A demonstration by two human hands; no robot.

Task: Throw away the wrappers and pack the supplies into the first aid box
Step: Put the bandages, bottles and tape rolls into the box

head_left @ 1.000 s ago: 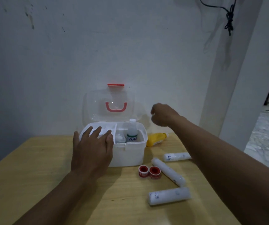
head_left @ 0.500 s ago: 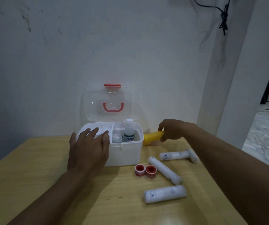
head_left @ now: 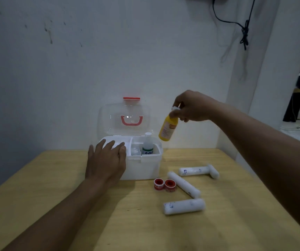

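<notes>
A white first aid box (head_left: pixel 142 167) stands open at the back of the wooden table, its clear lid (head_left: pixel 113 120) with a red handle raised. Inside its right compartment a white bottle (head_left: pixel 147 146) stands upright. My left hand (head_left: pixel 105 161) rests flat on the box's left front rim. My right hand (head_left: pixel 191 105) holds a yellow bottle (head_left: pixel 168 129) by its white cap, hanging tilted in the air just above the box's right edge. On the table to the right lie several white bandage rolls (head_left: pixel 183 206) and two red tape rolls (head_left: pixel 164 184).
The table (head_left: pixel 37 196) stands against a white wall. A pillar rises at the right, with a doorway beyond it. A black cable (head_left: pixel 243 33) hangs on the wall above.
My right hand has lifted the yellow bottle off the table and raised it beside the box's right edge. My left hand stays on the box.
</notes>
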